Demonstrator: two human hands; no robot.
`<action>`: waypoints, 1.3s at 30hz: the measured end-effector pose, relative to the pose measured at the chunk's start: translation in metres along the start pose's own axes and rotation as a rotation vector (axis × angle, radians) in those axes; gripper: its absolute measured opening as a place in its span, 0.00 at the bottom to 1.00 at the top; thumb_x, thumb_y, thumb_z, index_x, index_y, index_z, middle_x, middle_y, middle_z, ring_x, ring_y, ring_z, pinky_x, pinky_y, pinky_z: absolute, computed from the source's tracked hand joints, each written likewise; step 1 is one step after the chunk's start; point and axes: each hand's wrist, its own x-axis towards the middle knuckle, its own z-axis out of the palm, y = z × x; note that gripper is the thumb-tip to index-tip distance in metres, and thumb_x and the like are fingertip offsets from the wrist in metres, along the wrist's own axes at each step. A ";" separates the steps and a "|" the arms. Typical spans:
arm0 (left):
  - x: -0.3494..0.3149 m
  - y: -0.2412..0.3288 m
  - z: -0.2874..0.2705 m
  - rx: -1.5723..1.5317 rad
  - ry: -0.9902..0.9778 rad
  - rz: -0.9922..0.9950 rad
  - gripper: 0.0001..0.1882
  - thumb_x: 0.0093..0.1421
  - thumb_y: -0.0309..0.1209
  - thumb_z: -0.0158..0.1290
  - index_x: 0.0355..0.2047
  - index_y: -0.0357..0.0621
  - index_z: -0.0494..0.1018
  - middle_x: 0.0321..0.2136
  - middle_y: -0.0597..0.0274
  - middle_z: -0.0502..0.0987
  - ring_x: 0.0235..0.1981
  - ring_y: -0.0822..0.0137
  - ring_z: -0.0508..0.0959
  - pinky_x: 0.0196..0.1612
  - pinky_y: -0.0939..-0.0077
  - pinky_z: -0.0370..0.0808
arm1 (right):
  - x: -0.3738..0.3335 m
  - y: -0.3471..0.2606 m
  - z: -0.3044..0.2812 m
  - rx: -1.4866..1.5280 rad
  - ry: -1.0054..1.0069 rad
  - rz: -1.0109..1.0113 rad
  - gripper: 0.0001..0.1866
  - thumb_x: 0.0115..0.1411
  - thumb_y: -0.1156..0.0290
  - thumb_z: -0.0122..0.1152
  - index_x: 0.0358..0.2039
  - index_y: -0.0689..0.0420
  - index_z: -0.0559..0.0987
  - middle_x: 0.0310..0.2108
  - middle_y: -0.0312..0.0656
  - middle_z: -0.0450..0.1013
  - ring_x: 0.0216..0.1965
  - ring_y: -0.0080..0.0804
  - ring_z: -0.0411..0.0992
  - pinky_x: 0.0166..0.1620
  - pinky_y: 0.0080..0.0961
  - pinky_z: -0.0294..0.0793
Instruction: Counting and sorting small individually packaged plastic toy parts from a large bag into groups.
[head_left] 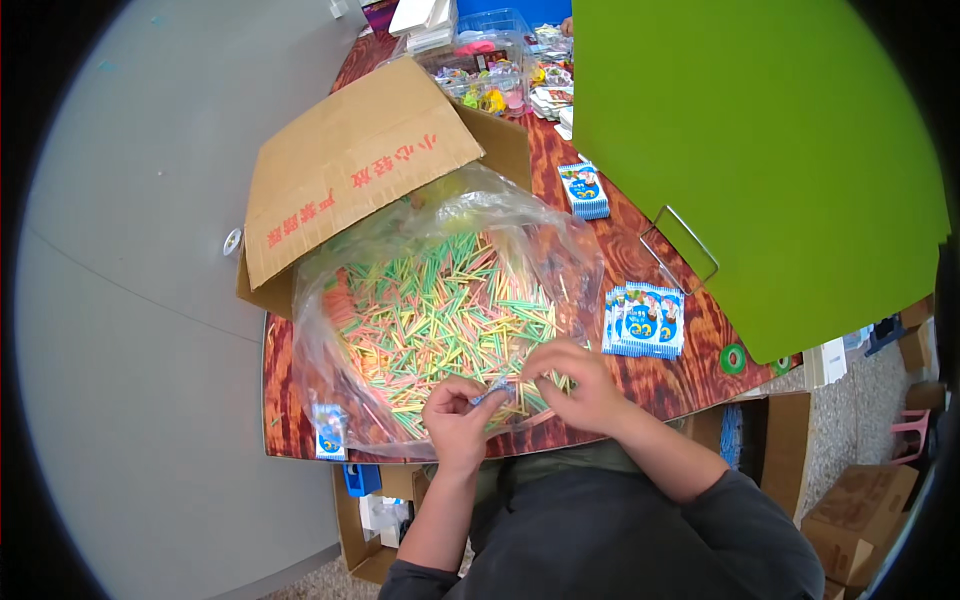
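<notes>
The person's left hand (456, 418) pinches a small blue and white packet (489, 391) between thumb and fingers, over the near side of a big clear bag (315, 365). The right hand (578, 388) is close by, its fingers bent; it is too hard to tell if it pinches a stick. Lots of thin pink, green and yellow sticks (450, 330) lie in the bag. More blue packs (645, 320) sit to the right on the table (705, 375).
</notes>
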 end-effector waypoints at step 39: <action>-0.009 0.015 0.016 0.752 -0.386 0.281 0.32 0.39 0.36 0.74 0.42 0.37 0.71 0.34 0.60 0.74 0.39 0.62 0.76 0.47 0.66 0.74 | -0.031 -0.015 -0.006 -0.122 -0.281 0.015 0.08 0.55 0.70 0.66 0.36 0.55 0.80 0.36 0.38 0.77 0.43 0.38 0.73 0.47 0.35 0.69</action>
